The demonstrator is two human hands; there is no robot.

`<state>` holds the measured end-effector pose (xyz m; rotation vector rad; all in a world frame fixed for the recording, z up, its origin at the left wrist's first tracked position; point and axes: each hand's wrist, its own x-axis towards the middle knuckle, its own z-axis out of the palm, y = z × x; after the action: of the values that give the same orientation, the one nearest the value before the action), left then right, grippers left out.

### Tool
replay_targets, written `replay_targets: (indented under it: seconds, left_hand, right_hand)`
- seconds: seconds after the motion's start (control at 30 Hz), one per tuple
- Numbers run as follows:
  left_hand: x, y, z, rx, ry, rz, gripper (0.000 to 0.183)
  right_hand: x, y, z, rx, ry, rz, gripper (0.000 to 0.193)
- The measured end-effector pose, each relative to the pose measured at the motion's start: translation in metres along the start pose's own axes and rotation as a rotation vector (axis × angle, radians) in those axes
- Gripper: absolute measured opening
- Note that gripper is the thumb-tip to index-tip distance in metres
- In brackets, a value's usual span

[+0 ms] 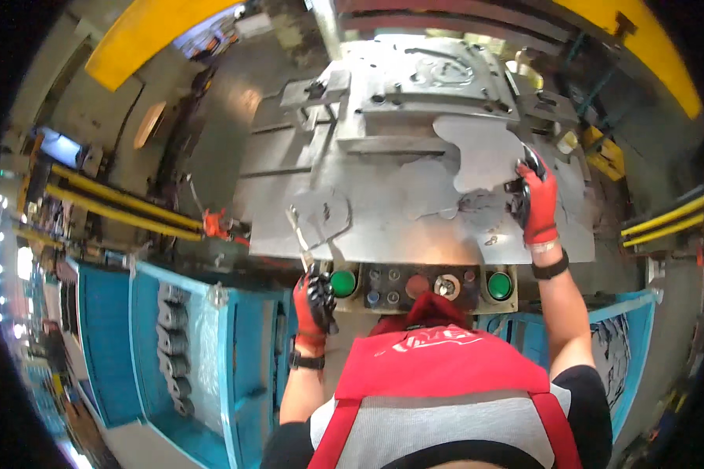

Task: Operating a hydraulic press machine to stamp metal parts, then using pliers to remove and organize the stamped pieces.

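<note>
My right hand (pixel 536 199), in a red glove with black fingers, grips the right edge of a flat grey sheet-metal blank (pixel 477 152) with a wavy outline. The blank is at the front of the press bed, near the die block (pixel 430 78). Below it, another flat metal piece (pixel 430 187) lies on the metal table (pixel 274 227). My left hand (pixel 315 303), gloved alike, is closed around a slim pale stick-like tool (pixel 299 234) that points away from me over the table's front edge. Its exact kind is unclear.
A control panel (pixel 422 288) with green buttons (pixel 343 283) sits at the table's front edge. Blue bins (pixel 227 367) holding metal parts (pixel 174 344) stand left, and another blue bin (pixel 641 336) stands right. Yellow rails (pixel 117 211) flank the sides. A metal stand (pixel 314 90) rises beside the die.
</note>
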<state>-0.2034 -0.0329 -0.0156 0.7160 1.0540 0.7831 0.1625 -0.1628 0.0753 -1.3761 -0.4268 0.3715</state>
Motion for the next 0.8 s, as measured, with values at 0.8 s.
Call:
replay_targets:
  seconds: [0.8]
  left_hand:
    - [-0.007, 0.014, -0.018, -0.061, 0.199, 0.099, 0.037]
  right_hand:
    - [0.238, 0.023, 0.077, -1.037, 0.093, -0.466, 0.032]
